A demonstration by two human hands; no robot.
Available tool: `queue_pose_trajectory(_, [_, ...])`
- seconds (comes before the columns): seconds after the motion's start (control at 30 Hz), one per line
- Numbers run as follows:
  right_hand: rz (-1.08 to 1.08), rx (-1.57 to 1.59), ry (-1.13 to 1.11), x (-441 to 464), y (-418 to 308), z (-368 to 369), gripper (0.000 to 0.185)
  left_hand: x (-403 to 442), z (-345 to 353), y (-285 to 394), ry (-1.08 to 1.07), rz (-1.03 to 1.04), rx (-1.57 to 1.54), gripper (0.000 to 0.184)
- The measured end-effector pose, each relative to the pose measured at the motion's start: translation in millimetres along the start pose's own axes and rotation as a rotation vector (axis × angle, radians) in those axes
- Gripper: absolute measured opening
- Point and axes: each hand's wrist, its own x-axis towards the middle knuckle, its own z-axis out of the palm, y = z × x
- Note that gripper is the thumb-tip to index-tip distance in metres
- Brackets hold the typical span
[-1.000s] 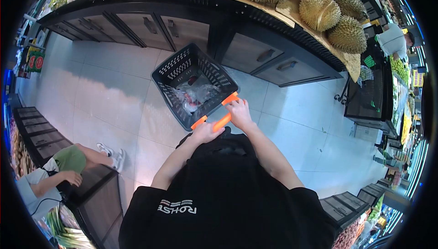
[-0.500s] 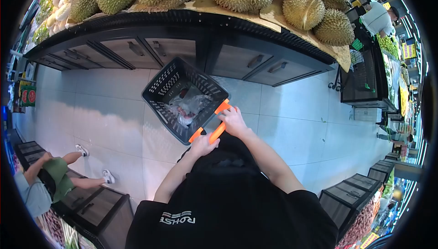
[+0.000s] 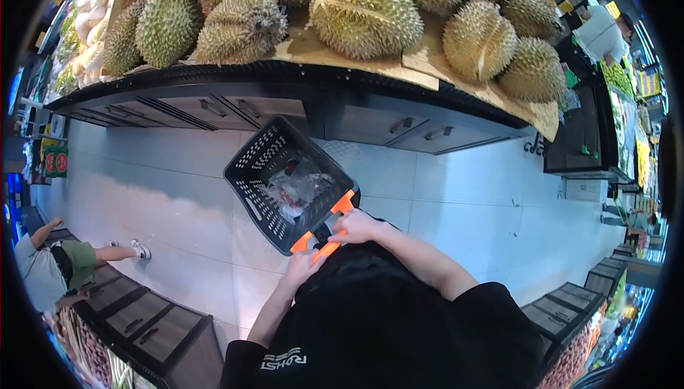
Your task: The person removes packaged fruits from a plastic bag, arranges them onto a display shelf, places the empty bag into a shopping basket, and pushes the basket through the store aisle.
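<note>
Both of my hands are closed around the orange handle (image 3: 326, 252) of a black shopping basket (image 3: 246, 168). My left hand (image 3: 302, 266) grips the handle's near left end, and my right hand (image 3: 356, 226) wraps its right part. The basket has slotted sides and tilts so that its inside faces me. A clear plastic bag (image 3: 303, 186) lies at the bottom with something reddish and dark in it, too blurred to name. In front of the basket stands a display counter (image 3: 356, 115) with drawers, topped by several durians (image 3: 366, 15).
White-wrapped produce (image 3: 91, 15) fills the counter's left end. At lower left a person in green shorts (image 3: 78, 261) is beside low cabinets (image 3: 146, 314). Another person (image 3: 602, 33) stands at far right by a black stand (image 3: 581, 129). Tiled floor (image 3: 456, 182) lies between.
The durians and counter appear lower and larger in view. My hands and the basket handle sit lower too, with the grip kept. The person at lower left has shifted, with one shoe now showing.
</note>
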Motion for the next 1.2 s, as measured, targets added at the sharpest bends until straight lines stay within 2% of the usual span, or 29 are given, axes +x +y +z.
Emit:
queue_pose_trajectory(0.07, [-0.007,0.046,-0.078,5,11,2,0.056,0,-2,6,0.082,0.098,-0.028,0.037])
queue_pose_trajectory(0.13, [-0.018,0.044,-0.14,7,19,-2,0.054,1,6,9,0.081,0.058,-0.036,0.034])
queue_pose_trajectory(0.2, [0.003,0.089,-0.183,16,23,-2,0.05,-2,10,12,0.15,-0.091,-0.09,0.032])
queue_pose_trajectory(0.3, [-0.024,0.115,-0.17,23,25,-5,0.046,-1,22,0,0.197,-0.189,-0.146,0.03])
queue_pose_trajectory(0.53, [-0.028,0.119,-0.135,23,29,2,0.038,-1,20,0,0.175,-0.2,-0.143,0.024])
queue_pose_trajectory(0.63, [-0.019,0.119,-0.124,22,16,4,0.034,-12,20,-15,0.122,-0.089,-0.072,0.018])
queue_pose_trajectory(0.7, [-0.002,0.131,-0.122,22,11,7,0.033,-18,19,-25,0.151,0.093,0.055,0.011])
queue_pose_trajectory(0.77, [-0.009,0.119,-0.084,21,7,15,0.03,-21,20,-33,0.131,0.128,0.106,0.01])
queue_pose_trajectory(0.8, [0.07,0.146,-0.089,14,-5,18,0.028,-32,21,-38,0.113,0.162,0.153,0.01])
queue_pose_trajectory(0.97, [0.037,0.169,0.081,7,-8,44,0.03,-38,9,-33,0.046,0.194,0.287,0.012])
queue_pose_trajectory(1.17, [0.157,0.2,0.036,-3,-31,69,0.033,-55,-6,-39,-0.007,0.273,0.471,0.013])
queue_pose_trajectory(1.2, [0.094,0.214,0.092,-3,-35,76,0.034,-57,-7,-40,-0.044,0.252,0.518,0.014])
